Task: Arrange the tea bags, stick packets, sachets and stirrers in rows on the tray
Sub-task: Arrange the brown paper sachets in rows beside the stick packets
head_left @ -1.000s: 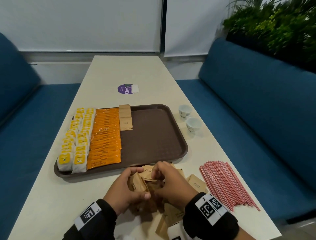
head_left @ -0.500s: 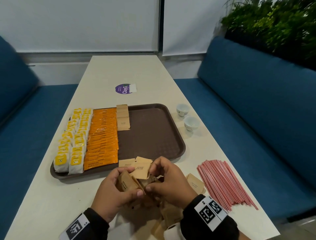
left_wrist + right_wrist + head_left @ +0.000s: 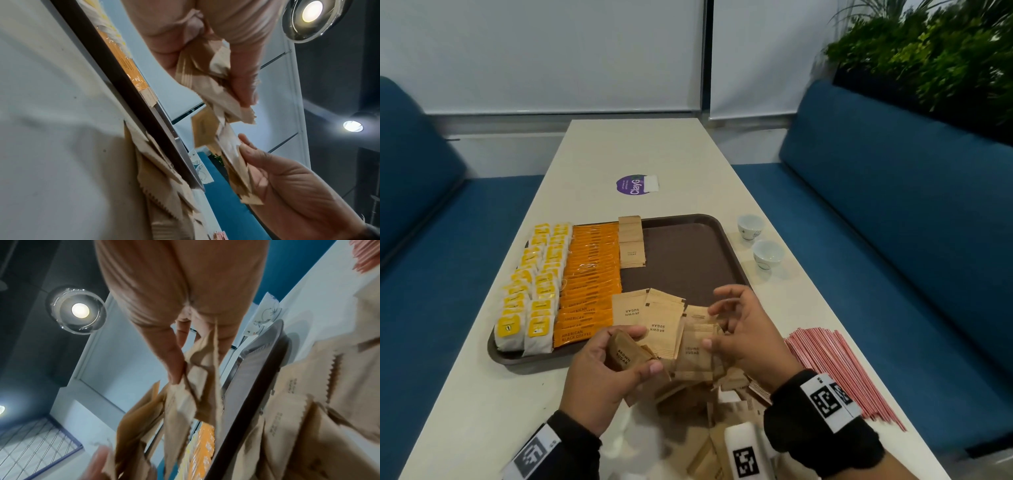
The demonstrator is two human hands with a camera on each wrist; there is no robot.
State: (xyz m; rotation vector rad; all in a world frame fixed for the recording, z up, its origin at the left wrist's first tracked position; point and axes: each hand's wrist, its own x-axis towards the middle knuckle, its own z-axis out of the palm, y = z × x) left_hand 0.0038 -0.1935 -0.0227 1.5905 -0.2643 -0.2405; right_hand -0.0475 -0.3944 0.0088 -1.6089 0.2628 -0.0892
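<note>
Nearest the camera, a loose heap of brown sugar sachets (image 3: 688, 404) lay on the pale table (image 3: 465, 394), just short of the tray's near rim. Above that heap the left hand (image 3: 602, 373) gripped a small stack of sachets (image 3: 625, 353), thumb on one side and curled fingers on the other. The right hand (image 3: 746, 339) pinched another bunch of sachets (image 3: 697, 346) between thumb and lower fingers, while its upper fingers stood spread and free; the wrist views were blurred, so exactly how many packets each hand held could not be told. A few sachets fanned out between the two hands, over the tray's near edge.

To the right of the hands, a bundle of red-striped stirrers (image 3: 835, 366) lay on the table, apart from the tray.

Beyond, the brown tray (image 3: 688, 260) carried two columns of yellow-tagged tea bags (image 3: 530, 294) along its left side, a column of orange stick packets (image 3: 589, 281) beside them, and a short row of sachets (image 3: 631, 245) begun at the far end next to those. The tray's right half was bare.

Farther right, two small white cups (image 3: 758, 240) stood on the table. A purple sticker (image 3: 635, 185) sat past the tray.
</note>
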